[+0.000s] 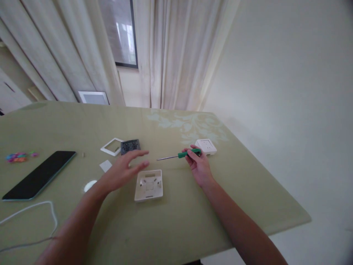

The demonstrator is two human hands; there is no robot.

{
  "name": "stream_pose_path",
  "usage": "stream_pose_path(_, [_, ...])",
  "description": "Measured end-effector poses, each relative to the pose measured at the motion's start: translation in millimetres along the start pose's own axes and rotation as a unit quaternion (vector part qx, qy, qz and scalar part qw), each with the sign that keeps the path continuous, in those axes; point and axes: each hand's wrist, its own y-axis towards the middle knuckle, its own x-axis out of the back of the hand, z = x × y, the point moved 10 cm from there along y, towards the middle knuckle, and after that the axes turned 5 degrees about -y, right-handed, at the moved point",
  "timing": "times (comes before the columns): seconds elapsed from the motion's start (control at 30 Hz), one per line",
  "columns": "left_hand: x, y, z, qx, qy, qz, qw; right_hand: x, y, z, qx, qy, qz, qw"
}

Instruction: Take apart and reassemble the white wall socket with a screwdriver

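My right hand (199,165) grips the green handle of a screwdriver (182,154), its metal shaft pointing left above the table. Just behind that hand sits a white wall socket (206,146) mounted on a box. My left hand (125,169) holds nothing; its thumb and fingers are apart, over the table. Below its fingertips lies a white back box (149,185), hollow side up. Beyond the left hand rests a dark grey socket module (130,145), beside a white square frame (111,146). A small white plate (105,165) lies near my left wrist.
A black tablet (40,175) lies on the left of the green table (187,224), with a white cable (52,213) in front. Colourful small pieces (18,157) are at the far left. A white round object (89,185) is partly behind my left forearm. A wall (289,92) borders the right side.
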Motion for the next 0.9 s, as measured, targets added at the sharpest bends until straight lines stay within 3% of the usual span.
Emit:
stream_pose_path(0.1, [-54.2, -26, -19, -0.022, 0.028, 0.216, 0.976, 5, 1, 3, 0.014, -0.011, -0.018, 1.0])
stream_pose_path(0.17, [-74.4, -38, -27, -0.055, 0.079, 0.268, 0.959, 10, 2, 5, 0.018, -0.024, -0.041, 0.999])
stream_pose_path(0.23, [-80.2, -35, -25, -0.07, 0.124, 0.242, 0.96, 15, 4, 6, 0.021, -0.03, -0.062, 0.997])
stream_pose_path(0.3, [-76.0, -25, -18, -0.08, 0.167, 0.181, 0.966, 21, 7, 9, 0.026, -0.031, -0.082, 0.996])
stream_pose_path(0.47, [-44.8, -3, 9, -0.12, 0.241, 0.02, 0.963, 36, 17, 25, 0.054, -0.052, -0.12, 0.99])
stream_pose_path(0.57, [-35.2, 2, 21, -0.12, 0.245, -0.004, 0.962, 54, 28, 44, 0.081, -0.086, -0.139, 0.983])
stream_pose_path(0.7, [-27.7, 2, 14, -0.127, 0.262, -0.047, 0.956, 90, 42, 76, 0.126, -0.17, -0.177, 0.961])
stream_pose_path(0.8, [-35.2, -2, -1, -0.159, 0.256, -0.053, 0.952, 117, 49, 97, 0.158, -0.254, -0.215, 0.93])
stream_pose_path(0.9, [-53.2, -8, -18, -0.198, 0.25, -0.041, 0.947, 131, 56, 105, 0.173, -0.328, -0.231, 0.899])
